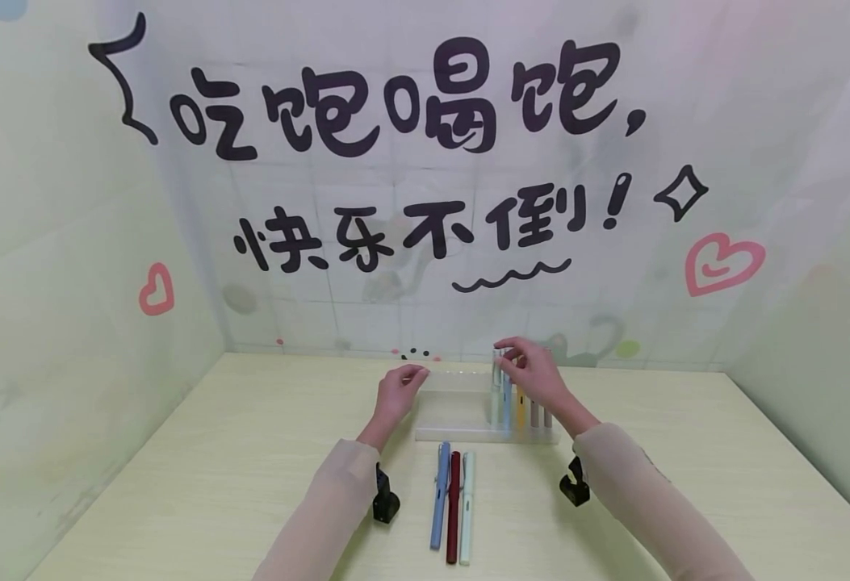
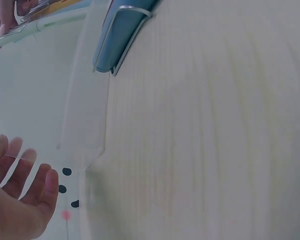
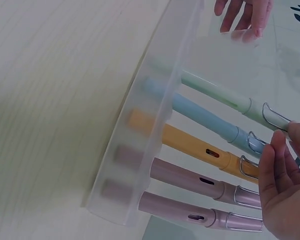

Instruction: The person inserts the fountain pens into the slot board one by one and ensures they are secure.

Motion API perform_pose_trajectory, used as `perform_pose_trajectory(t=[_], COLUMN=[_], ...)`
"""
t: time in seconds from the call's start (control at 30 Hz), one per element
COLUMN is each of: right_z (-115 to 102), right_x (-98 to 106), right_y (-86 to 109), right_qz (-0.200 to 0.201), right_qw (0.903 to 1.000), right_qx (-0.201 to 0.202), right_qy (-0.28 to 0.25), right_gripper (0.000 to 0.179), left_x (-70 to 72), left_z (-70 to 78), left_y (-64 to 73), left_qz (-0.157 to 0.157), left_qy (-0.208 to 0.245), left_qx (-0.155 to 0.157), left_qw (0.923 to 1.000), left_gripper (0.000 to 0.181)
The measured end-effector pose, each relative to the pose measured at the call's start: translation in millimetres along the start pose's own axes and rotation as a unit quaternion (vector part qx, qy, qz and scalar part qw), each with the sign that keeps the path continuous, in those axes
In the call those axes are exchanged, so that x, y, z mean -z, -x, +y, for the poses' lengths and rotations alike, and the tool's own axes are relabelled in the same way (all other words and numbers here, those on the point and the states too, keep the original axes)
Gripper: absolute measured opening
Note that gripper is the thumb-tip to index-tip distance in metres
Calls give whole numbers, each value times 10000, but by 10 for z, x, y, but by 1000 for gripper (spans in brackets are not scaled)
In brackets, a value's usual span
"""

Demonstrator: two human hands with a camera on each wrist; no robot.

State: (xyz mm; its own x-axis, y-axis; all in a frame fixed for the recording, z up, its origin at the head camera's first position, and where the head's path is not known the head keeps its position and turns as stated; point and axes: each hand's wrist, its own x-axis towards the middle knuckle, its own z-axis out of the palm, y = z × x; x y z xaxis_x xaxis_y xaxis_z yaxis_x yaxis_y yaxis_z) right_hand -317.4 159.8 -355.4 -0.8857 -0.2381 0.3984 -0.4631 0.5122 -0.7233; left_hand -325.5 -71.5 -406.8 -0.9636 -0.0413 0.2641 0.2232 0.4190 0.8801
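A clear pen rack stands upright on the table. At its left end my left hand pinches the panel's upper edge, thumb on one side and fingers behind it in the left wrist view. My right hand pinches the capped top of a mint-green pen, whose lower end sits in the rack's trough. Beside it in the rack are a light-blue pen, an orange-yellow pen and two mauve pens, all with wire clips. The right fingers partly hide some caps.
In front of the rack, a blue pen, a dark red pen and a pale mint pen lie side by side on the pale wooden table. A printed cloth wall rises close behind the rack.
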Motion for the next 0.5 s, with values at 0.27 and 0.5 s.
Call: perform_pose_trajectory(t=[0.27, 0.5], right_z=[49, 89], right_x=[-26, -41], right_y=[-16, -24], right_qz=[20, -198], right_qw=[9927, 9894], right_qx=[548, 251], right_qy=[1071, 1417], right_gripper=[31, 38], left_x=[1, 5], left_z=[3, 12], left_y=[2, 3], left_qz=[-3, -2], left_qy=[4, 38], left_qx=[-17, -33], left_qw=[10000, 10000], left_gripper=[24, 24])
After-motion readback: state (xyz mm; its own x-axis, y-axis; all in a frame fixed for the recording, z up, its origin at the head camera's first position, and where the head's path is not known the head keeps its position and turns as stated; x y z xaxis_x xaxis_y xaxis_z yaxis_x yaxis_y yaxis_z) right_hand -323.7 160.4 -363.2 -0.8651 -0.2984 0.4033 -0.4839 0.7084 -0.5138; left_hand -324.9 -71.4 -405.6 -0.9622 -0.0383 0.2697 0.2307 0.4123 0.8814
